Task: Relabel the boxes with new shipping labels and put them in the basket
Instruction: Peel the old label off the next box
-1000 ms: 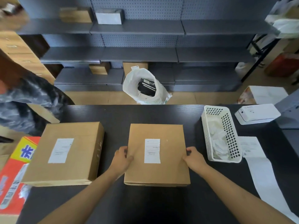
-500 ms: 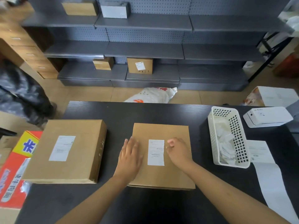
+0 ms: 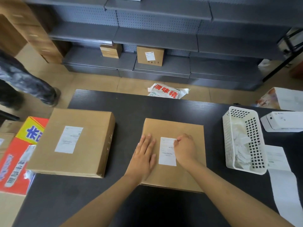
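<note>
- The left hand [image 3: 144, 154] lies flat on the top of the middle box [image 3: 173, 154], fingers straight and close together, palm down just left of the white label [image 3: 167, 151].
- The right hand [image 3: 185, 149] sits at the label's upper right corner with its fingers curled in; the fingertips are at the paper's edge, and it looks like a pinch on that corner, though I cannot tell whether the corner has lifted.
- That box rests on the black table [image 3: 131, 108], near the front edge and roughly central; its label is stuck upright in the middle of the lid.
- Two cardboard boxes stand on the table in all: the one under the hands and a larger box [image 3: 73, 141] to its left, well apart from it, carrying one white label of its own [image 3: 68, 139].
- Two more small cartons sit on the lowest grey shelf behind the table, a plain one [image 3: 110, 50] and one with a label [image 3: 150, 55].
- One white perforated basket [image 3: 229, 141] stands to the right of the middle box, with crumpled white paper scraps inside.
- One white label printer [image 3: 282, 122] sits at the table's far right, and a strip of printed labels [image 3: 278, 169] trails down the right edge.
- A white sack with red lettering [image 3: 167, 92] lies on the floor beyond the table.
</note>
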Action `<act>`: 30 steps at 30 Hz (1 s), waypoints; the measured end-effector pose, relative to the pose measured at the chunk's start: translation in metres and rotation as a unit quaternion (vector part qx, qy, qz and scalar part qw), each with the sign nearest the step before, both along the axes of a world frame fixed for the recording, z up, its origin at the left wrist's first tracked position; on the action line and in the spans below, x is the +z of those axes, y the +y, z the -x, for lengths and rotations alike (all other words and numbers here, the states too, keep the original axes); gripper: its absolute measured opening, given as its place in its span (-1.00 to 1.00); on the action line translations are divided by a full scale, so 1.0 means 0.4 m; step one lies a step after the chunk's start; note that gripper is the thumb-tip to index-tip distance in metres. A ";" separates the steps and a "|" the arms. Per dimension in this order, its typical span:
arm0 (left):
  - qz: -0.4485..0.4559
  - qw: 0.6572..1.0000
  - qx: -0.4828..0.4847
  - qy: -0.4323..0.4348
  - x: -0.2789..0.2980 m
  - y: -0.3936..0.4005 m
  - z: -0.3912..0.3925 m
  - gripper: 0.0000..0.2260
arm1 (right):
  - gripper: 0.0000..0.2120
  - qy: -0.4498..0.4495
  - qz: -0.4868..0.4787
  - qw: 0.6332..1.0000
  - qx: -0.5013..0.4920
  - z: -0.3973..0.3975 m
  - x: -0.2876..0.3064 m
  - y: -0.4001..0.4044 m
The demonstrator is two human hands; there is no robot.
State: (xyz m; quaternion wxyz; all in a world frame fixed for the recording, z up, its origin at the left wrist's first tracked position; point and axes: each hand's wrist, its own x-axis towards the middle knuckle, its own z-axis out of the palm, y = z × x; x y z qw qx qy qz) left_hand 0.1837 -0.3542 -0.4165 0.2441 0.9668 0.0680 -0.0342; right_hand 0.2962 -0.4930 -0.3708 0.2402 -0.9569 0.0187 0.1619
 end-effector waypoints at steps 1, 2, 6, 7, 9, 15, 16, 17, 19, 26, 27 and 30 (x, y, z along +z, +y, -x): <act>0.000 1.000 0.001 0.001 -0.002 0.000 0.000 -0.50 | -0.83 0.003 0.003 1.000 -0.001 -0.001 -0.003 0.001; 0.000 1.000 0.002 0.002 -0.004 0.000 -0.001 -0.50 | -0.82 0.007 0.005 1.000 -0.004 -0.004 -0.006 0.002; 0.005 1.000 0.003 0.006 -0.006 0.001 0.000 -0.50 | -0.81 0.042 0.012 0.999 -0.021 -0.026 -0.010 0.003; 0.006 1.000 0.004 0.006 -0.006 0.000 0.001 -0.50 | -0.82 0.048 0.018 0.998 -0.020 -0.031 -0.010 0.004; 0.004 1.000 0.004 0.006 -0.005 0.000 0.001 -0.50 | -0.82 0.054 0.035 0.998 -0.011 -0.035 -0.009 0.007; -0.007 1.000 0.009 0.011 -0.005 -0.002 -0.003 -0.50 | -0.78 0.049 0.048 0.995 0.067 -0.010 0.009 0.004; -0.008 1.000 0.010 0.010 -0.004 -0.003 -0.003 -0.50 | -0.79 0.046 0.038 0.995 0.079 -0.001 0.010 0.001; -0.009 1.000 0.010 0.011 -0.004 -0.004 -0.003 -0.50 | -0.82 0.041 0.031 0.994 0.091 0.008 0.011 -0.004; -0.012 1.000 0.004 0.014 -0.004 -0.005 -0.002 -0.50 | -0.87 0.022 0.023 0.993 0.114 0.020 0.012 -0.017; -0.014 1.000 -0.006 0.007 -0.003 -0.004 -0.002 -0.50 | -0.79 0.008 -0.051 0.991 0.123 0.010 0.010 -0.041; -0.011 1.000 -0.005 0.005 -0.004 -0.004 -0.003 -0.50 | -0.77 0.013 -0.047 0.991 0.122 0.007 0.007 -0.039; -0.004 1.000 0.000 0.006 -0.011 -0.006 -0.001 -0.50 | -0.89 0.004 -0.041 0.994 0.098 0.003 0.003 -0.030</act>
